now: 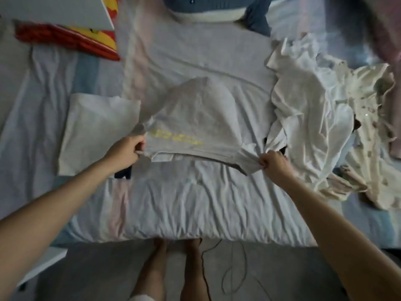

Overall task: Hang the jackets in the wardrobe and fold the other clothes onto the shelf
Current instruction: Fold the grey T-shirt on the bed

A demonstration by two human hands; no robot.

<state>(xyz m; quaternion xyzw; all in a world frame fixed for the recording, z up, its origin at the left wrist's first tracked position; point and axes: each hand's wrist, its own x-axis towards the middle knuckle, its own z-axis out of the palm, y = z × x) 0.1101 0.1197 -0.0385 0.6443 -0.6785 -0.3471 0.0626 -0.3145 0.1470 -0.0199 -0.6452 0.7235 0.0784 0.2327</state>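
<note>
Rumpled bed [195, 203], perhaps tiled floor [97, 274]

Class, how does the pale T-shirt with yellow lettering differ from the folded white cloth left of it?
The pale T-shirt with yellow lettering is gripped by the left hand and right hand; the folded white cloth lies untouched. The T-shirt is half folded and uneven; the cloth is a neat flat rectangle. The T-shirt is printed; the cloth looks plain. Both rest on the wrinkled pale bed sheet.
</note>
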